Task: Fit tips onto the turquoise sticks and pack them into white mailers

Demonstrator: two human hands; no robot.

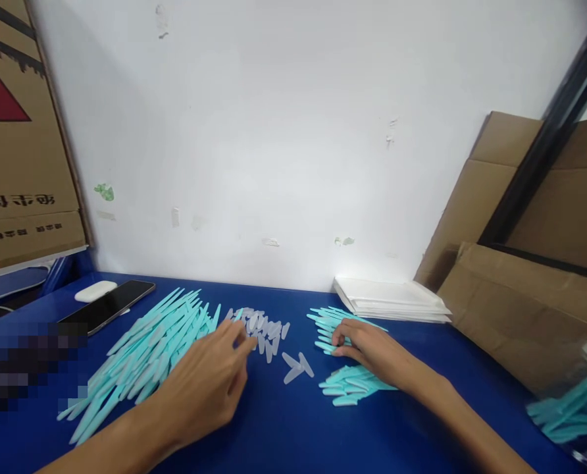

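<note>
My left hand [212, 375] is closed beside a large heap of teal sticks [148, 349]; a teal tip [239, 314] sticks up past its fingers. Behind those fingers lies a cluster of small translucent caps [268, 329]. Several loose caps [297, 367] rest apart from it, between my hands. My right hand [365, 342] has its fingers bent in a pinch at the tip of a teal stick [324, 346], over a fanned group of sticks. Another small pile of teal sticks [350, 385] lies nearer, under my right wrist.
On the blue table [283, 434], a phone [108, 306] and a white case [96, 291] lie at the left. White sheets [392, 299] are stacked against the wall. Cardboard [510, 309] stands at the right, near a clear container [577, 401] of teal sticks.
</note>
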